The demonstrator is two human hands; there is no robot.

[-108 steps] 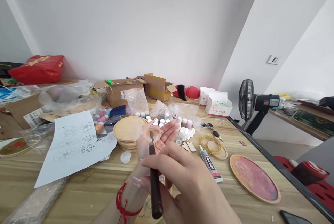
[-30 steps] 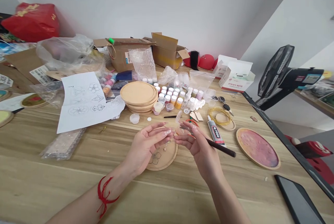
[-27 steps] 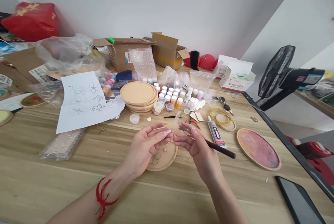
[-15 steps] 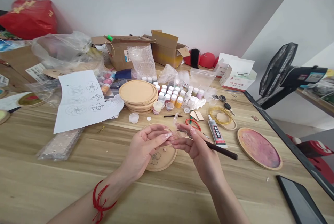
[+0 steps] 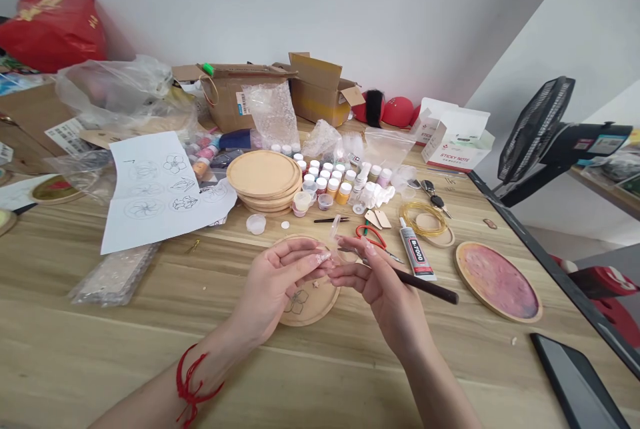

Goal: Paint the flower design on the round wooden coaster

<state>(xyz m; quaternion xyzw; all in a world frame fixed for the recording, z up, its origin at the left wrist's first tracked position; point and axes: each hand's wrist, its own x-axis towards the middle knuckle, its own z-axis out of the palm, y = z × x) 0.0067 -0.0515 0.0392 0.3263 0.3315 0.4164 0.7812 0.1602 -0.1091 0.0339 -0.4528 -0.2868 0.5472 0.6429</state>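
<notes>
My left hand [image 5: 273,279] is closed, thumb and fingertips pinched together; whatever lies between them is too small to make out. Against its fingertips rest the fingers of my right hand [image 5: 393,292], which grips a slim tool with a dark brown handle [image 5: 430,285]. The tool's working end is hidden among the fingers. Under both hands lies a round wooden plate [image 5: 323,305] with a flower outline drawn on it and a small pale bit near the drawing. Just beyond my right fingertips stands a clear plastic piece [image 5: 335,227], partly covered.
Behind are stacked wooden discs [image 5: 263,174], several paint bottles [image 5: 343,193], black tweezers [image 5: 331,220] and red-handled pliers [image 5: 371,237]. A glue tube [image 5: 416,252], gold wire coil [image 5: 410,219], pink-painted plate [image 5: 500,279] and dark phone-like device [image 5: 575,375] lie right. Drawing sheets [image 5: 145,229] lie left.
The view has shifted very slightly. Both hands keep almost the same pose and place, with the dark-handled tool still in my right hand.
</notes>
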